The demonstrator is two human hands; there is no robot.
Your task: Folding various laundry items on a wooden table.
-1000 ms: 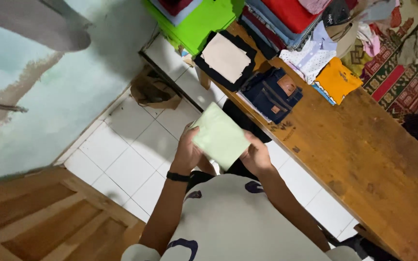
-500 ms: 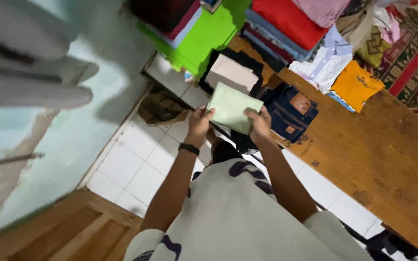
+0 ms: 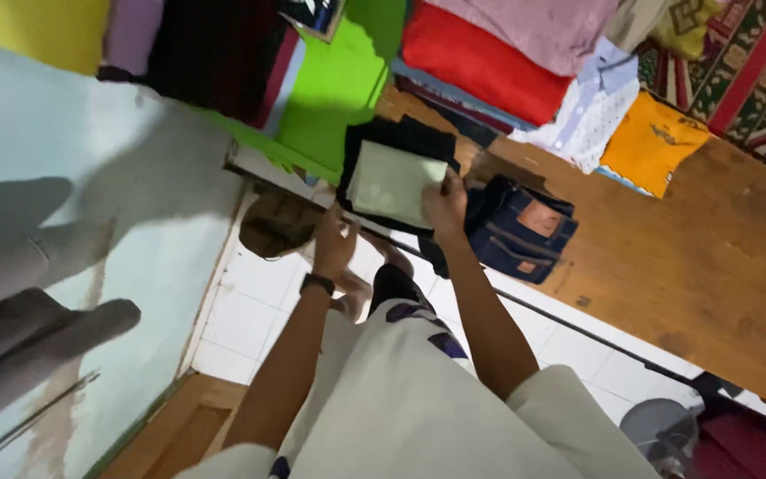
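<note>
I am seeing the right hand (image 3: 444,202) pressing down on the folded pale green cloth (image 3: 392,184), fingers laid flat over its right edge. The cloth is lying on a black folded garment (image 3: 396,142) at the wooden table (image 3: 667,257) edge, just beside folded dark jeans (image 3: 520,231). The left hand (image 3: 334,241) is hovering below the cloth, fingers loosely apart, holding nothing.

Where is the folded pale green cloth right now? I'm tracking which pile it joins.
The pale green cloth lies on a black-edged folded pile at the wooden table's left end, under the right hand, beside the folded jeans.
</note>
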